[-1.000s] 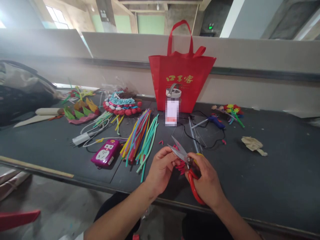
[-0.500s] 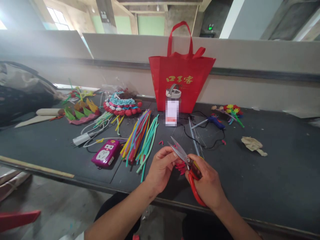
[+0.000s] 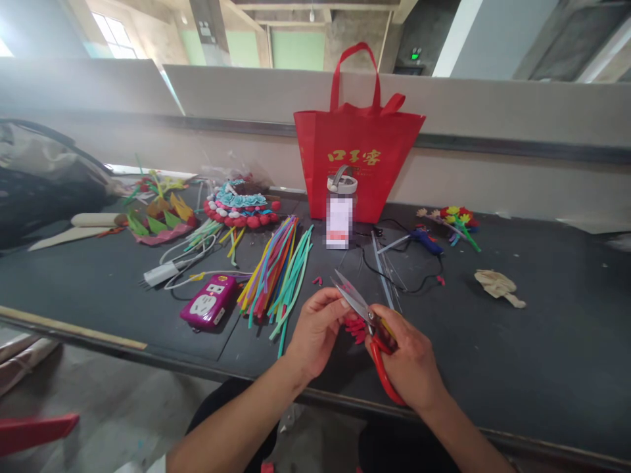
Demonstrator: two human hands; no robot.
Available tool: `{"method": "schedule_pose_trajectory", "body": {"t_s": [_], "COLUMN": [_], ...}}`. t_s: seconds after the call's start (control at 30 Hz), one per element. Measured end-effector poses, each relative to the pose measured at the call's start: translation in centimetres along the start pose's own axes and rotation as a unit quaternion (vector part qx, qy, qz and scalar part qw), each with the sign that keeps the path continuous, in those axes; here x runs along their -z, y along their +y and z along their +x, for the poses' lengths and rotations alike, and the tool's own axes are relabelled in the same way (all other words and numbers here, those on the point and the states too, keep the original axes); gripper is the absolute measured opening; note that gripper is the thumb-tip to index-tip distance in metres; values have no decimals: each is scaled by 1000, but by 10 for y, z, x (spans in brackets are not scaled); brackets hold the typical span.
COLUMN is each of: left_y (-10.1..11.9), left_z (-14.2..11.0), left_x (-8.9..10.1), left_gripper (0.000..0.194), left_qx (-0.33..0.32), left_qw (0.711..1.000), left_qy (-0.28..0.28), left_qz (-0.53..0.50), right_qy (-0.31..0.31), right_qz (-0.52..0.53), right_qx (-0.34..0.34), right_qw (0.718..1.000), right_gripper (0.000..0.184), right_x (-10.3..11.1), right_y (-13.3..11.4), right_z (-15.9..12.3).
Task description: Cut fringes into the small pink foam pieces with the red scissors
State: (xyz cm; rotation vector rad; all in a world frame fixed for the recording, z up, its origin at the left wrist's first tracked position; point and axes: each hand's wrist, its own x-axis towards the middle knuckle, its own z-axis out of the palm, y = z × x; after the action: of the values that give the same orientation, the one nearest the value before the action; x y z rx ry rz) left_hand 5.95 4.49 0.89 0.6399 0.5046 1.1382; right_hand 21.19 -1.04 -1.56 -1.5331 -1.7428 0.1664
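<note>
My right hand is wrapped round a pair of scissors with red handles. Their blades point up and to the left, slightly apart. My left hand is closed in a pinch right beside the blades. Whatever sits between its fingertips is too small and too covered to make out. Below the scissors, between both hands, lies a small heap of short red fuzzy pieces, partly hidden by the fingers. Left of my left hand rests a bundle of coloured pipe cleaners, with a group of mint-green ones alongside.
A red bag stands at the back, with a bottle before it. A purple socket box and a white plug are on the left. Toward the right lie a blue glue gun, fuzzy flowers and a beige crumpled piece.
The scissor blades have come slightly closer together. Both hands stay in nearly the same place.
</note>
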Motion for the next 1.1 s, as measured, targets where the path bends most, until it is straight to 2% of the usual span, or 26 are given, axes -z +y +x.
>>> {"method": "schedule_pose_trajectory", "body": {"t_s": [0.43, 0.63, 0.73, 0.9, 1.1], "left_y": [0, -1, -1, 0, 0], "left_z": [0, 0, 1, 2, -1], "left_x": [-1, 1, 2, 3, 0], "left_gripper": [12, 9, 9, 14, 11], "left_qx": [2, 0, 7, 60, 125], "left_qw": [1000, 1000, 1000, 997, 988], "left_qy": [4, -6, -9, -33, -83], "left_qz": [1, -1, -13, -39, -33], "right_qy": [25, 32, 63, 76, 80], "right_qz": [2, -2, -2, 99, 233], "right_qx": [26, 27, -1, -92, -124], "right_qw": [999, 999, 998, 988, 961], "right_gripper": [45, 37, 31, 30, 35], "right_x": [-4, -5, -5, -2, 5], "right_y": [5, 4, 5, 8, -9], "right_z": [-2, -2, -1, 5, 15]}}
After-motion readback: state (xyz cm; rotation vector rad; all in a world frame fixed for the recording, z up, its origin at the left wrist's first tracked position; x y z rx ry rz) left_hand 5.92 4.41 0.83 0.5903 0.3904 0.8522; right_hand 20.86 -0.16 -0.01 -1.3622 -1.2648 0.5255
